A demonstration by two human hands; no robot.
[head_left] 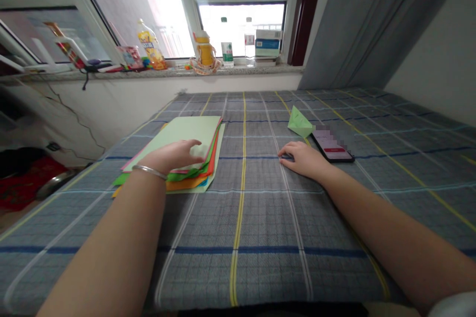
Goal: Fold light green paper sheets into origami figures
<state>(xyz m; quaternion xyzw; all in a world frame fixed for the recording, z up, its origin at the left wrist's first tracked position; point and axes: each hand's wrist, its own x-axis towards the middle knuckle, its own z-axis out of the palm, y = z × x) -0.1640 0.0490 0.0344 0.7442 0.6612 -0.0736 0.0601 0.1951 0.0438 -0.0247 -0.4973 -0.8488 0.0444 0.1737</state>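
Note:
My left hand is over the near right part of a stack of coloured paper, its thumb and fingers apart and nothing between them. Pale green is the top sheet; pink, green and orange edges stick out below it. A silver bangle circles that wrist. On the checked cloth, my right hand rests with its fingers curved down and apart, holding nothing that I can see. Just beyond it stands a folded green paper piece, beside a phone with a lit screen.
A grey checked cloth covers the surface. Along the windowsill stand a yellow drink bottle, a yellow cup, two clear bottles and some boxes. A grey curtain hangs at the right. Cables run down the wall at left.

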